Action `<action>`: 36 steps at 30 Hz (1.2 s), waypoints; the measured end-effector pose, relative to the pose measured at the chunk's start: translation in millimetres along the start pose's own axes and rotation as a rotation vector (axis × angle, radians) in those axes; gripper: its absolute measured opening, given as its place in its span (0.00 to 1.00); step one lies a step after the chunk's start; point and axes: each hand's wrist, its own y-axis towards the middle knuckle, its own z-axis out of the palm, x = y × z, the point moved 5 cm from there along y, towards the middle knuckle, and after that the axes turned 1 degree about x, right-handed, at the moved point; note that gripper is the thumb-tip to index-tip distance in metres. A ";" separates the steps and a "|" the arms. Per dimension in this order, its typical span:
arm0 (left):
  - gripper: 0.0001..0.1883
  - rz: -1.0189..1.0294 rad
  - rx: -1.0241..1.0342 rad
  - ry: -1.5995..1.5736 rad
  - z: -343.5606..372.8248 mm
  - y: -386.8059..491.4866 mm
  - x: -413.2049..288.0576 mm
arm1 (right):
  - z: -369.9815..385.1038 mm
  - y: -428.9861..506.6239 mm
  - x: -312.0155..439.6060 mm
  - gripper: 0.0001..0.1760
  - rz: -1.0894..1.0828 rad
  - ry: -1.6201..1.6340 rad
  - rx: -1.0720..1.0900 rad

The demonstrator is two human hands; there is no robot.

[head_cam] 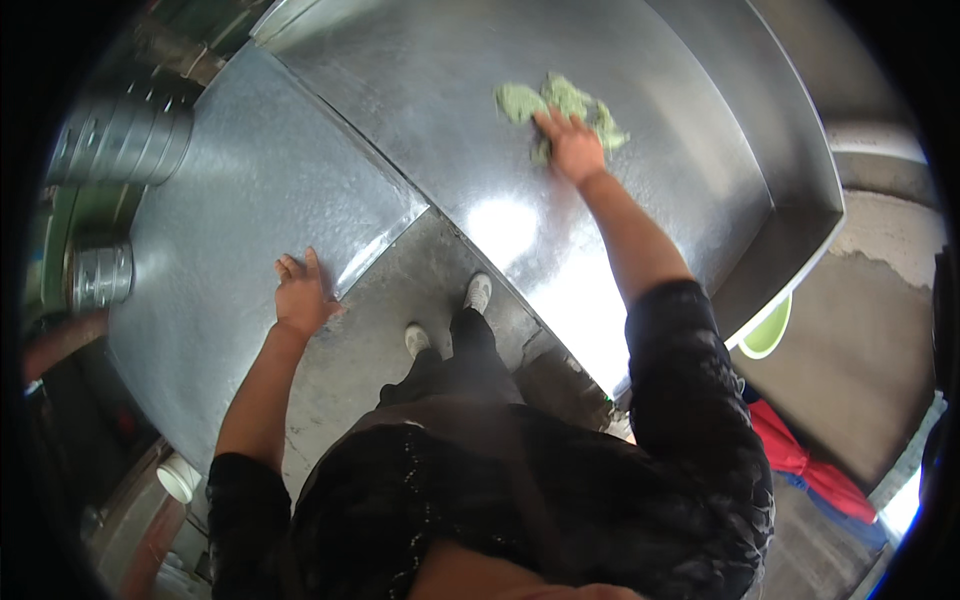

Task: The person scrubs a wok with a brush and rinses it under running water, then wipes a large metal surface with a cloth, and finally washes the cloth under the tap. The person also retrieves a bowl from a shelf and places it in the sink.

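A crumpled pale green cloth [564, 97] lies on the right-hand sheet-metal tabletop [420, 82]. My right hand [574, 146] presses down on it, with parts of the cloth spreading out past the fingers and the rest hidden beneath the palm. At the front edge of the left-hand metal tabletop [225, 225], my left hand [300, 296] rests with its fingers apart and holds nothing. The two metal surfaces meet along a slanting seam, and both carry a wet-looking sheen.
Metal rims [806, 127] rise along the right table's far side. Ribbed metal cylinders [120, 142] stand at the left. A white bucket [178, 478] sits low left, a green basin [769, 330] at the right, near red fabric [810, 465]. My shoes [478, 292] are on the concrete floor [352, 375].
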 end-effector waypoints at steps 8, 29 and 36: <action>0.63 0.005 -0.002 -0.016 -1.3 -4.0 1.8 | -2.9 -133.4 5.5 0.45 -0.097 0.041 0.125; 0.59 -0.041 -0.034 -0.044 -14.2 -5.9 -2.4 | -8.0 183.0 6.8 0.34 0.197 -0.004 0.085; 0.63 -0.044 0.034 -0.031 1.0 -2.6 0.4 | -15.6 22.3 87.6 0.32 -0.151 -0.051 0.073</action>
